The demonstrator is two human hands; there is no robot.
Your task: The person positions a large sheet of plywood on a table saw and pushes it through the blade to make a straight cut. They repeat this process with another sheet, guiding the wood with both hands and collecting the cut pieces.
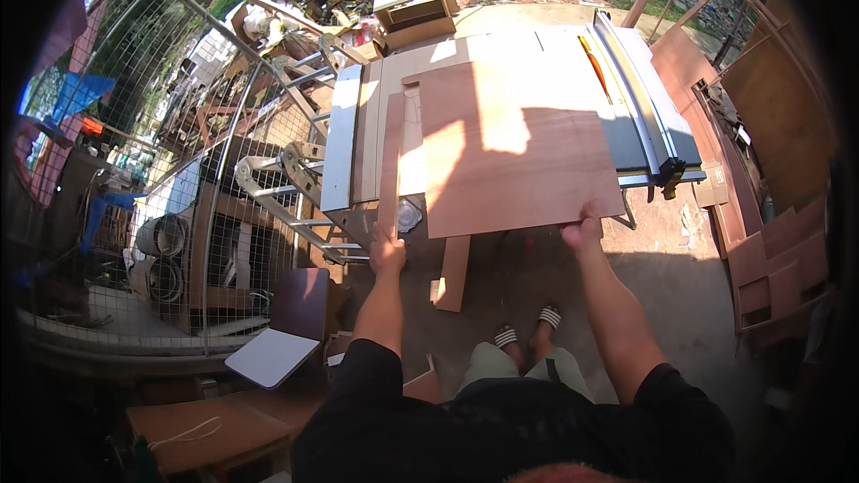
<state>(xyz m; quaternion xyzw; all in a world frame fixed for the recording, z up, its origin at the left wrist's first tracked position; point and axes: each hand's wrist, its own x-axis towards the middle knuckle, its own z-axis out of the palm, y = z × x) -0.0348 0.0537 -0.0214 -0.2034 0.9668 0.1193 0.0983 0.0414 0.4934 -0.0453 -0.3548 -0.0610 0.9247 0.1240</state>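
A large reddish-brown plywood sheet (537,174) lies across the table saw's top and juts past its near edge. At the sheet's near right corner, my right hand (583,233) is closed on the board, thumb on top. My left hand (387,252) is wrapped round the near end of a narrow plywood strip (392,156), which runs away from me along the sheet's left side with a gap between. Whether strip and sheet join at the far end, I cannot tell. Right of the sheet stands the saw's long metal fence (633,94), beside an orange stick (594,67).
A folding metal ladder (291,183) stands left of the table, by a wire mesh fence (192,241). Plywood offcuts (778,273) lean at the right. Another wood strip (454,273) sticks out below the sheet. A small cabinet (412,9) sits beyond the table.
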